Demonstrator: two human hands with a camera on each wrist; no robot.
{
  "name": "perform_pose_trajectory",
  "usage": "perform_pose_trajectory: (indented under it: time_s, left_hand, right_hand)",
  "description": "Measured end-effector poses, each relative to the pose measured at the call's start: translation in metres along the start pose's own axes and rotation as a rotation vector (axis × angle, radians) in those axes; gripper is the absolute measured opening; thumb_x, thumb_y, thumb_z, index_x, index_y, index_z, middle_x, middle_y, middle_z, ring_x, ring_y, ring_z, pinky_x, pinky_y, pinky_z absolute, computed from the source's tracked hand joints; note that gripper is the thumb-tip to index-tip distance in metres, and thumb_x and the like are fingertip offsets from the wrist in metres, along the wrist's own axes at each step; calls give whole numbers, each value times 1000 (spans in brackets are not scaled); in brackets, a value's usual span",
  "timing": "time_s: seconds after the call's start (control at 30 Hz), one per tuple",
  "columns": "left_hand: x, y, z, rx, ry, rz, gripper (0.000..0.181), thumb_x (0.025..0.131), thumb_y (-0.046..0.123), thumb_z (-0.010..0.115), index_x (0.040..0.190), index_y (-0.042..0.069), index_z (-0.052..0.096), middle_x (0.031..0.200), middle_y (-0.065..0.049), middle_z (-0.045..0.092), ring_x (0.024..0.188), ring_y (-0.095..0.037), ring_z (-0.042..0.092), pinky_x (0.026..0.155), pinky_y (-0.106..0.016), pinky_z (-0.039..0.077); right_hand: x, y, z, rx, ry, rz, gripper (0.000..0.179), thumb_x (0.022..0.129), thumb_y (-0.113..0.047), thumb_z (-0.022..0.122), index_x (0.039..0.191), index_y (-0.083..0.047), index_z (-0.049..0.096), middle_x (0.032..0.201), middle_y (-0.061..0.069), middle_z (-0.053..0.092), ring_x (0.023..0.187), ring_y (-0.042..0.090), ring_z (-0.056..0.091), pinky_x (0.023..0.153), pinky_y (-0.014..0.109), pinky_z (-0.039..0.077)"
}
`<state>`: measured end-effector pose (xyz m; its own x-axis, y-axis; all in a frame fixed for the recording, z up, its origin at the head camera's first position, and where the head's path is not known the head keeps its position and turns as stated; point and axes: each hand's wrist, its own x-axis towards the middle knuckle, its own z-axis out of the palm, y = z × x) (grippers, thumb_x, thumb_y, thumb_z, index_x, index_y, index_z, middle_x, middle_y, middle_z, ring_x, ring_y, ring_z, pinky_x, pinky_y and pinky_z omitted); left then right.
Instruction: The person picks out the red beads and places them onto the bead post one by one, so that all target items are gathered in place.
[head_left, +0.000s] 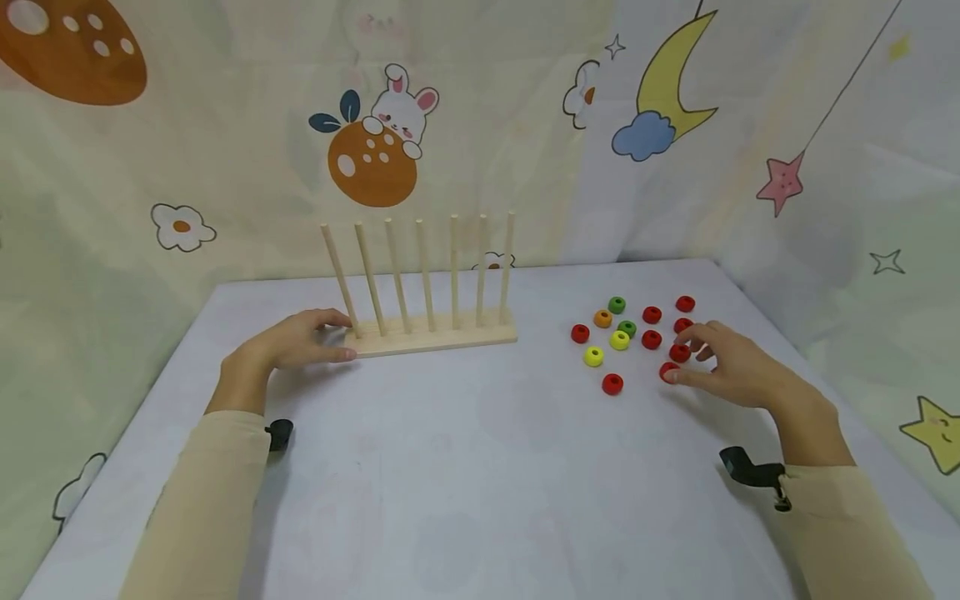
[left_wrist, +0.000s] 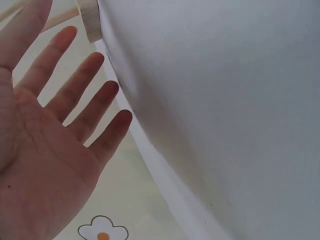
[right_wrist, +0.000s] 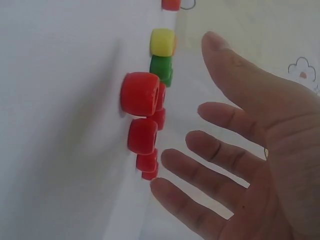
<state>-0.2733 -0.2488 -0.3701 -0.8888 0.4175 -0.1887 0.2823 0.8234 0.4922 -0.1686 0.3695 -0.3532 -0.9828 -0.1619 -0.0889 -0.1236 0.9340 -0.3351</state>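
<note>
A wooden rack (head_left: 435, 337) with a row of upright pegs stands on the table. At the rack's left end is my left hand (head_left: 303, 340), thumb by the front edge of the base and a finger beside the first peg; the left wrist view shows its fingers spread and straight. My right hand (head_left: 731, 362) hovers over the right side of a scatter of round beads with holes. Its thumb overlaps a red bead (head_left: 667, 372) in the head view, with another red bead (head_left: 679, 353) under the fingers. In the right wrist view, the fingers are loosely bent, apart from the red beads (right_wrist: 142, 136).
Left of my right hand lie more red beads (head_left: 612, 384), yellow beads (head_left: 619, 340), green beads (head_left: 617, 305) and an orange bead (head_left: 603, 318). A white cloth covers the table (head_left: 450, 467). A printed curtain (head_left: 510, 125) hangs behind it.
</note>
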Motion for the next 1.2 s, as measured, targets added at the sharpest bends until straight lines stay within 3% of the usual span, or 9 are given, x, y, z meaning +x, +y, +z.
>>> perform_pose_trajectory:
  time_s: [0.2, 0.53, 0.87, 1.2]
  left_hand:
    - [-1, -2, 0, 8, -24, -3, 69, 89, 54, 75, 142, 14, 56, 153, -21, 48, 143, -46, 38, 117, -67, 27]
    - [3, 2, 2, -1, -31, 13, 65, 96, 49, 69, 146, 12, 51, 154, -24, 44, 144, -46, 37, 117, -66, 28]
    - [-1, -4, 6, -21, -30, -17, 56, 99, 43, 66, 145, 14, 52, 158, -27, 38, 149, -51, 27, 119, -69, 22]
    - [1, -4, 10, -18, 22, -55, 49, 99, 36, 67, 143, 19, 54, 154, -25, 46, 145, -46, 37, 118, -66, 27]
  right_hand:
    - [-1, -1, -1, 26, -57, 17, 69, 86, -52, 79, 130, -4, 58, 127, 22, 57, 112, 42, 58, 81, 52, 60]
    - [-5, -2, 3, 28, -113, 36, 70, 87, -38, 81, 138, 1, 55, 132, 25, 58, 109, 41, 61, 79, 49, 62]
    - [3, -5, 11, 22, -115, 24, 53, 91, -35, 78, 130, -4, 61, 119, 16, 65, 106, 36, 60, 81, 49, 60]
    - [9, -4, 15, 21, -106, -20, 26, 94, -18, 73, 118, -9, 66, 110, 9, 68, 105, 36, 62, 85, 53, 59]
